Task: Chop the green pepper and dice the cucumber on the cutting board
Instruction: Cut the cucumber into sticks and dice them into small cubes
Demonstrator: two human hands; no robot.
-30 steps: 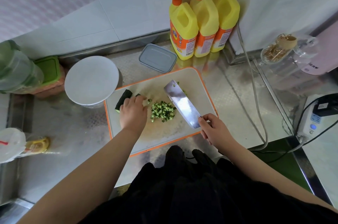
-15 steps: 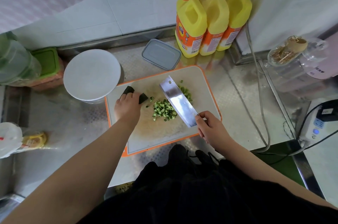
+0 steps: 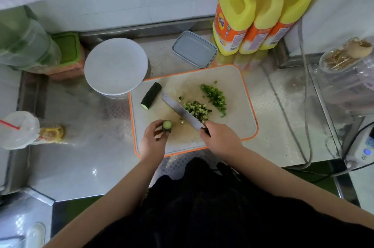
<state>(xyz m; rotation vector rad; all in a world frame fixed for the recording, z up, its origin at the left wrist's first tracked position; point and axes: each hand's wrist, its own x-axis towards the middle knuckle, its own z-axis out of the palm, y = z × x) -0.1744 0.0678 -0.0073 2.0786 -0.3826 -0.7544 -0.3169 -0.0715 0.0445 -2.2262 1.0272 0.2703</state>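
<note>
A white cutting board (image 3: 238,126) with an orange rim lies on the steel counter. My left hand (image 3: 151,138) holds a short cucumber piece (image 3: 167,125) upright at the board's near left, cut face up. My right hand (image 3: 220,138) grips the handle of a cleaver (image 3: 182,112), whose blade lies across the board beside a pile of diced cucumber (image 3: 196,109). A heap of chopped green pepper (image 3: 214,97) sits further right. A longer cucumber piece (image 3: 151,96) lies at the board's far left corner.
A white round lid or plate (image 3: 116,65) touches the board's left corner. A grey lidded box (image 3: 194,49) and three yellow bottles (image 3: 259,15) stand behind. A cable (image 3: 305,106) runs down the right side. A plastic cup (image 3: 18,130) stands at left.
My left hand let go of the long cucumber piece and drew back toward me with a short piece. The cleaver turned onto its edge beside the dice. The camera view shifted.
</note>
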